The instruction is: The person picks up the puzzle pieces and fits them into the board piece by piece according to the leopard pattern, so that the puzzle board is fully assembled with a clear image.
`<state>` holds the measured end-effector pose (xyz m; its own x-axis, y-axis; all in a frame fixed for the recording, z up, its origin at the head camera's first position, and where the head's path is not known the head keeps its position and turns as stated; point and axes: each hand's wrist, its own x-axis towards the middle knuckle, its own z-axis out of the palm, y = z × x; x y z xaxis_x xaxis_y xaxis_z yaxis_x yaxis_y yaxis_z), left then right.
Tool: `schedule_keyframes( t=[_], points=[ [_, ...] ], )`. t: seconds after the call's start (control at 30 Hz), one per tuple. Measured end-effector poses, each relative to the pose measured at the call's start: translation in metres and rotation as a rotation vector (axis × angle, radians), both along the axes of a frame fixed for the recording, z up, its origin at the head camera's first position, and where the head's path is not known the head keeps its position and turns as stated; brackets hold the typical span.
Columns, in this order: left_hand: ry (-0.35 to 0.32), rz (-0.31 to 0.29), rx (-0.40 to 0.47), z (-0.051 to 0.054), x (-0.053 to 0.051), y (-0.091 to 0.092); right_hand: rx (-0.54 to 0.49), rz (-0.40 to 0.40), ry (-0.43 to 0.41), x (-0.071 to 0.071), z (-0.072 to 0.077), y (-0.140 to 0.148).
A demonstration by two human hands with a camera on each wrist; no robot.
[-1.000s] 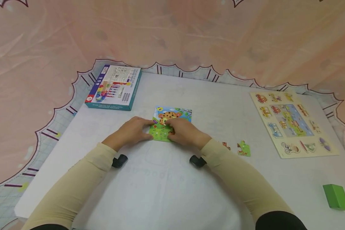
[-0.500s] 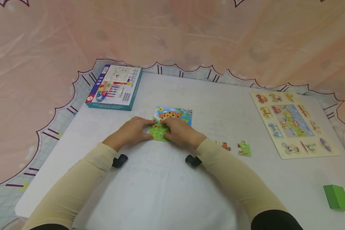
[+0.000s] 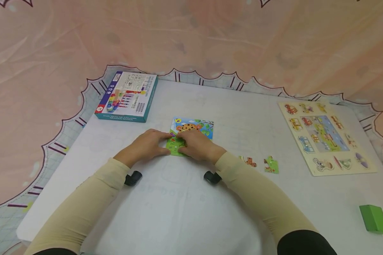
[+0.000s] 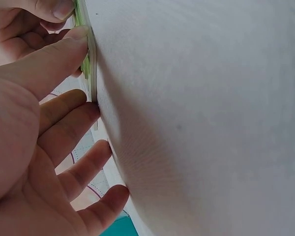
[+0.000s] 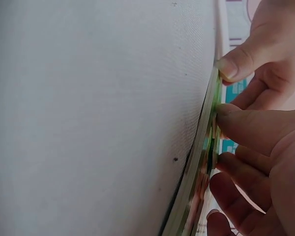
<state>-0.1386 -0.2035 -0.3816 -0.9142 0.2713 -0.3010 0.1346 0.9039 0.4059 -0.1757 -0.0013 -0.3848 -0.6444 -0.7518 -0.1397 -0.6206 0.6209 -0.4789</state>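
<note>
A square puzzle (image 3: 205, 125) with a spotted animal on blue and green lies mid-table. At its left edge, my left hand (image 3: 148, 145) steadies it with thumb and forefinger, fingers fairly straight and spread. In the left wrist view, the left thumb (image 4: 51, 59) presses the board's rim. My right hand (image 3: 199, 147) is over the lower middle of the puzzle, thumb and fingers bent around a mostly hidden piece (image 5: 212, 147) at the surface. Some loose pieces (image 3: 249, 162) lie beside the right wrist, partly covered by the sleeve, with a green piece (image 3: 271, 165) farther right.
A boxed set (image 3: 127, 97) lies at the table's back left. On the right is a cream picture board (image 3: 330, 163), with a green block (image 3: 374, 219) nearer the front right. A patterned curtain (image 3: 191, 35) hangs behind the white table (image 3: 166, 216).
My right hand has moved slightly left across the puzzle, uncovering its right side and more of the loose pieces by the wrist. The left hand has stayed at the left edge.
</note>
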Motion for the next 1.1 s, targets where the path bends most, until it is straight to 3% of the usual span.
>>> schedule_keyframes(
  t=[0.2,0.83,1.1],
  points=[
    [-0.024,0.014,-0.008,0.0012,-0.0006,0.0005,0.010,-0.007,-0.017,-0.0001,0.0001,-0.0025],
    [0.004,-0.002,0.005,0.0023,0.0003,0.0008,-0.019,-0.019,-0.018,0.0014,0.0003,-0.0021],
    [-0.013,-0.007,-0.006,0.0022,0.0004,0.0008,-0.024,-0.002,-0.018,-0.0004,0.0013,0.0020]
  ],
)
